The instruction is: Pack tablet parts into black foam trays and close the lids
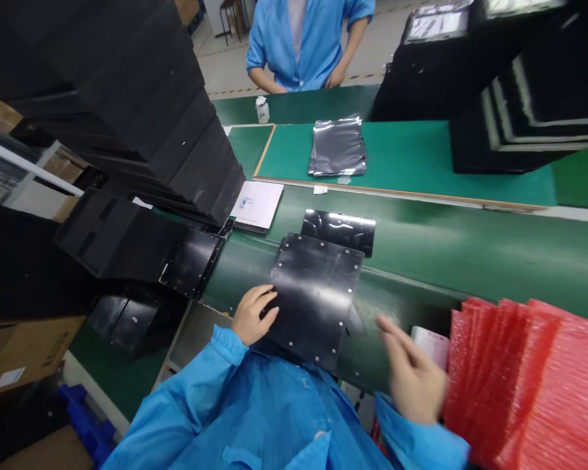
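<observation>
Two bare hands in blue sleeves are at a black riveted plate (313, 300) lying flat on the green bench (451, 254); the left hand (255, 314) lies at the plate's left edge, its fingers (265, 307) curled loosely together, their tips touching the plate without clamping it; the right hand (414, 372), blurred, is just off the plate's lower right corner, its fingers (389, 333) spread apart and not touching the plate; beside that hand stands a stack of red bubble bags (519, 385), with a white paper strip (428, 346) between them; a glossy black sheet (340, 232) lies just beyond the plate; to its left are a white paper sheet (257, 203) and black foam trays (127, 235); farther on lie a pile of silver bags (337, 147) and a small white bottle (262, 111); a co-worker (301, 46) in a blue coat stands across the bench.
</observation>
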Available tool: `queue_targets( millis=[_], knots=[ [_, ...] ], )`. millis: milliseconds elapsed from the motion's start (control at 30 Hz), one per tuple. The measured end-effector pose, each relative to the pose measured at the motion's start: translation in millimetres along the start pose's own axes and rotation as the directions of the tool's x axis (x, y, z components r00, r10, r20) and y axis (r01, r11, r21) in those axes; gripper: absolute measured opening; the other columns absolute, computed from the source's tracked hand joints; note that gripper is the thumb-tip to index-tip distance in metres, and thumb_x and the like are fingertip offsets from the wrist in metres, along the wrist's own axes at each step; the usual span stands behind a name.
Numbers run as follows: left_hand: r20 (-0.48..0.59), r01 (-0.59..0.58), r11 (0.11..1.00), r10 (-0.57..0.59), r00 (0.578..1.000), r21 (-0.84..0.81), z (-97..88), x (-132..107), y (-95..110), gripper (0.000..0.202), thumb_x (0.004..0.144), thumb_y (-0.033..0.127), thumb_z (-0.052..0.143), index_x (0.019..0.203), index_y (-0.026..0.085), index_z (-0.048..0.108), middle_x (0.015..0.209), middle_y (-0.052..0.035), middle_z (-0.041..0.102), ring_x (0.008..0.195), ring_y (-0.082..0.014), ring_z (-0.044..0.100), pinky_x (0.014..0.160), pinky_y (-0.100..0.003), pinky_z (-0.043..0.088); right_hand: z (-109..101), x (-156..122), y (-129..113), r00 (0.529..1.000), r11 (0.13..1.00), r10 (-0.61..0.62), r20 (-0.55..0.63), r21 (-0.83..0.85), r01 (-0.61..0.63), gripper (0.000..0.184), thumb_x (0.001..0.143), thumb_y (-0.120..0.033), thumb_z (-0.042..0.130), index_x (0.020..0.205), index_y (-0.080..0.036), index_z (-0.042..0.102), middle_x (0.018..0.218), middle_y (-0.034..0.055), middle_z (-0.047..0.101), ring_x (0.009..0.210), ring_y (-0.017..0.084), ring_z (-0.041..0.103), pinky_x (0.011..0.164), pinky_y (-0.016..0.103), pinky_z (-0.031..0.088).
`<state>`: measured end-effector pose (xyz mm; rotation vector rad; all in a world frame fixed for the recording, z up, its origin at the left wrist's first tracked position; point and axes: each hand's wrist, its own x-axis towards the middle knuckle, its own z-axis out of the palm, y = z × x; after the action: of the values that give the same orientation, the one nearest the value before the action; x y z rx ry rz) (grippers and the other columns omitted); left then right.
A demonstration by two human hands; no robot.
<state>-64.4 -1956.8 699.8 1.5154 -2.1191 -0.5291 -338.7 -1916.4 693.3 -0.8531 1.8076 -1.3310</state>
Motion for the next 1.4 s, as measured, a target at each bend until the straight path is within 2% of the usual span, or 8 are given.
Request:
queue_targets(
  millis=[100, 433, 667, 733, 833, 1067, 1267, 1400],
  knots=[
    [0.015, 0.119, 0.993, -0.119, 0.993, -0.010, 5.7, -8, -11, 0.037, 0.090, 0.035, 0.049, 0.122, 0.019, 0.058, 0.131, -0.0117, 0.057, 0.125, -0.0244, 0.051, 0.106, -0.045, 0.042, -4, 9, 8, 0.978, 0.992, -0.120, -0.173, -0.051, 0.113, 0.046, 0.084, -0.049, 0.053, 0.117, -0.019, 0.065, 0.118, 0.0117, 0.065, 0.112, 0.031, 0.059, 0.099, 0.052, 0.045],
    [0.252, 0.298, 0.909, -0.228, 0.941, -0.291, 52.2, -48, -38, 0.077, 0.087, 0.037, 0.053, 0.150, 0.014, 0.013, 0.151, -0.0191, 0.032, 0.138, -0.0253, 0.035, 0.109, -0.045, 0.040, 88, 7, 68, 0.973, 0.956, -0.154, 0.170, -0.223, 0.191, 0.075, 0.085, -0.054, 0.049, 0.147, -0.019, 0.027, 0.147, 0.0116, 0.037, 0.135, 0.029, 0.036, 0.112, 0.048, 0.029],
    [0.314, 0.087, 0.995, -0.067, 0.947, -0.050, -53.9, 7, -184, 0.062, 0.077, 0.042, 0.066, 0.133, 0.019, 0.050, 0.144, -0.0122, 0.045, 0.138, -0.0304, 0.034, 0.115, -0.049, 0.026, 98, -8, 29, 0.935, 0.816, -0.353, 0.038, -0.476, 0.327, 0.076, 0.082, -0.054, 0.056, 0.143, -0.014, 0.037, 0.148, 0.0185, 0.034, 0.137, 0.038, 0.029, 0.111, 0.059, 0.024],
    [0.165, 0.360, 0.930, -0.368, 0.915, 0.078, -97.6, 32, -253, 0.049, 0.082, 0.032, 0.060, 0.127, 0.014, 0.055, 0.137, -0.0146, 0.053, 0.132, -0.0277, 0.044, 0.114, -0.042, 0.030, 136, -17, 8, 0.916, 0.795, -0.387, 0.109, -0.464, 0.391, 0.065, 0.084, -0.051, 0.054, 0.138, -0.017, 0.045, 0.142, 0.0167, 0.044, 0.131, 0.036, 0.040, 0.109, 0.056, 0.031],
    [-0.099, 0.754, 0.644, -0.749, 0.656, 0.130, -130.5, 39, -324, 0.050, 0.087, 0.024, 0.051, 0.132, 0.004, 0.048, 0.134, -0.0231, 0.052, 0.129, -0.0318, 0.046, 0.109, -0.046, 0.035, 230, -32, -6, 0.870, 0.892, -0.223, 0.439, -0.267, 0.364, 0.047, 0.086, -0.049, 0.052, 0.125, -0.024, 0.058, 0.128, 0.0102, 0.058, 0.117, 0.028, 0.055, 0.101, 0.047, 0.044],
    [-0.072, 0.848, 0.483, -0.875, 0.479, -0.218, -91.7, -43, -338, 0.063, 0.081, 0.033, 0.059, 0.137, 0.009, 0.042, 0.124, -0.0206, 0.058, 0.122, -0.0318, 0.052, 0.104, -0.044, 0.039, 417, -66, 39, 0.632, 0.896, 0.430, 0.644, -0.389, -0.214, 0.038, 0.070, -0.037, 0.071, 0.102, -0.016, 0.066, 0.108, 0.0112, 0.068, 0.108, 0.028, 0.061, 0.099, 0.044, 0.046],
    [0.246, 0.790, 0.156, -0.899, 0.362, -0.593, -61.1, -37, -311, 0.057, 0.083, 0.028, 0.055, 0.135, 0.010, 0.041, 0.138, -0.0194, 0.049, 0.132, -0.0250, 0.045, 0.108, -0.033, 0.036, 373, -81, 25, 0.727, 0.916, 0.346, 0.593, -0.382, -0.124, 0.032, 0.067, -0.035, 0.071, 0.092, -0.016, 0.066, 0.090, 0.0083, 0.071, 0.093, 0.029, 0.065, 0.091, 0.045, 0.049],
    [0.372, 0.684, 0.139, -0.752, 0.543, -0.716, -36.1, -14, -238, 0.059, 0.078, 0.031, 0.060, 0.132, 0.016, 0.045, 0.142, -0.0155, 0.046, 0.136, -0.0244, 0.040, 0.109, -0.034, 0.035, 274, -79, -10, 0.880, 0.921, 0.057, 0.472, -0.365, 0.136, 0.044, 0.076, -0.051, 0.060, 0.107, -0.020, 0.065, 0.111, 0.0108, 0.068, 0.106, 0.031, 0.061, 0.098, 0.045, 0.046]
  ],
)
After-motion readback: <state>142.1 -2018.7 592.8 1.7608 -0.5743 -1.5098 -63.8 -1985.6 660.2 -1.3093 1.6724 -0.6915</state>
